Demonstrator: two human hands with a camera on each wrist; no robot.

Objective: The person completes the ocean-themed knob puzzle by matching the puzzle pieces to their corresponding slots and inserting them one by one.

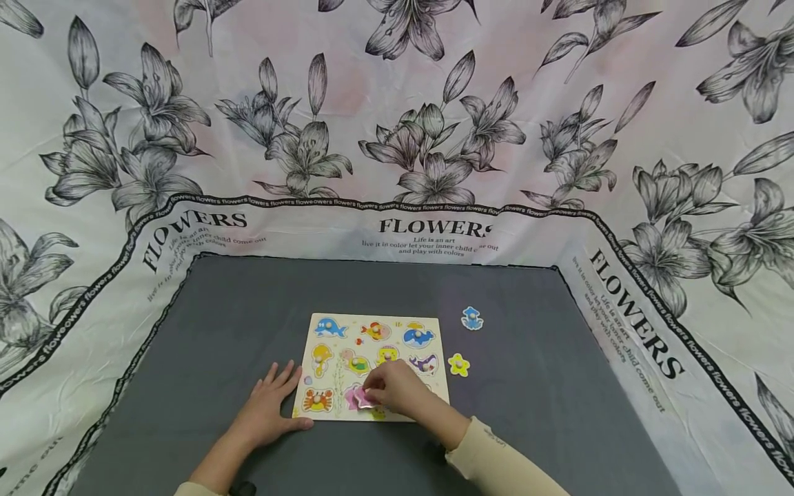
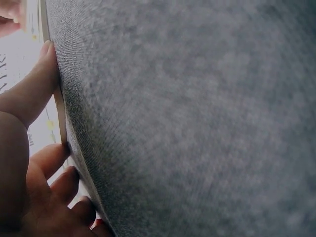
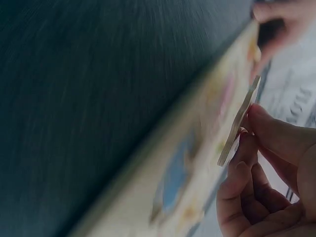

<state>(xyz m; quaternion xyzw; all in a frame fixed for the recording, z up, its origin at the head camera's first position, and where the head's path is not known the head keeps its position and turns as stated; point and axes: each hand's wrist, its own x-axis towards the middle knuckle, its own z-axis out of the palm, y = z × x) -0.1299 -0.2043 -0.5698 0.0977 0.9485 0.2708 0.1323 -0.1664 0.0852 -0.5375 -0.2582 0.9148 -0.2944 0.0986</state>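
Observation:
A flat wooden peg puzzle board [image 1: 338,372] with printed sea animals lies on the grey cloth. My right hand [image 1: 397,389] pinches a pink puzzle piece [image 1: 366,401] just over a pink shape low in the middle of the board. In the right wrist view that thin wooden piece [image 3: 239,123] stands tilted, apart from the board, its peg hidden by the thumb and fingers. My left hand [image 1: 267,406] has its fingers spread on the cloth, fingertips and thumb touching the board's left edge and lower left corner.
A blue puzzle piece [image 1: 472,318] and a yellow flower-shaped puzzle piece [image 1: 459,365] lie right of the board. Whale, fish and crab pieces [image 1: 318,399] sit on the board. A white flower-printed cloth [image 1: 434,238] surrounds the grey area. A blue shape [image 3: 175,173] shows blurred in the right wrist view.

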